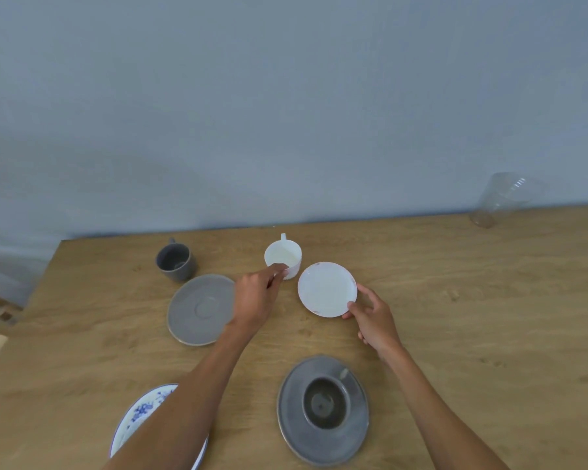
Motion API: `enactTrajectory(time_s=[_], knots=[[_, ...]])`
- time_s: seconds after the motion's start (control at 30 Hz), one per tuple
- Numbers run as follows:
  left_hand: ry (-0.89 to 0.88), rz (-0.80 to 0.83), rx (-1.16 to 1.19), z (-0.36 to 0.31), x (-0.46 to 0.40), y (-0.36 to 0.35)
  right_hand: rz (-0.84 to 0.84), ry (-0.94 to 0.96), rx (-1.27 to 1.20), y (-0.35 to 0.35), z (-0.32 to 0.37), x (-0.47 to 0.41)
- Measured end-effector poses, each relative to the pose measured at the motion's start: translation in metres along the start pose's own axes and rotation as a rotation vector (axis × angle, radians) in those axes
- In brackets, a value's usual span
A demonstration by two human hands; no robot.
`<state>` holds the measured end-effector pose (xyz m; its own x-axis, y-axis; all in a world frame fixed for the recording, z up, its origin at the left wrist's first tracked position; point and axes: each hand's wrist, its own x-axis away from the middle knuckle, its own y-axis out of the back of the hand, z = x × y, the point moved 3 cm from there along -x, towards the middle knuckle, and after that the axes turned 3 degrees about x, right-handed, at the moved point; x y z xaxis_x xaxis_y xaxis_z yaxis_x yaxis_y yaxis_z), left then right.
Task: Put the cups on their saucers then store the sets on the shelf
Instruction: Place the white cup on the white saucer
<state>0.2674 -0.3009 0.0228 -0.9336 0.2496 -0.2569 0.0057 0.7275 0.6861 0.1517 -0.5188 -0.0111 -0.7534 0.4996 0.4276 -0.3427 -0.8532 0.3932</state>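
Two bare arms are seen, and no sleeves are worn on them. No watch, ring or band is seen on either arm or hand. The left arm (197, 385) is shown from the bottom edge up to the wrist and looks long and slim. The right arm (435, 405) is shown the same way. The left hand (257, 296) is seen from the back, with its knuckles showing. The right hand (374, 320) is seen from the back too, and short nails are shown on its fingers (353, 308).
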Motion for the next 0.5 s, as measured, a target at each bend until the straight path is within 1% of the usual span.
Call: enactTrajectory(time_s=[0.13,0.23,0.37,0.5], knots=[[-0.109,-0.002,0.013,-0.026,0.008,0.002,0.03,-0.015,-0.052,-0.002,0.004,-0.002],[-0.179,0.059,0.019,-0.047,0.015,-0.003,0.048,-0.014,-0.068,-0.001,0.005,-0.003],[-0.229,0.103,-0.024,-0.06,0.024,-0.017,0.075,-0.016,-0.076,0.0,0.004,-0.003],[-0.238,0.118,-0.065,-0.059,0.031,-0.029,0.092,-0.011,-0.085,0.002,0.003,-0.004]])
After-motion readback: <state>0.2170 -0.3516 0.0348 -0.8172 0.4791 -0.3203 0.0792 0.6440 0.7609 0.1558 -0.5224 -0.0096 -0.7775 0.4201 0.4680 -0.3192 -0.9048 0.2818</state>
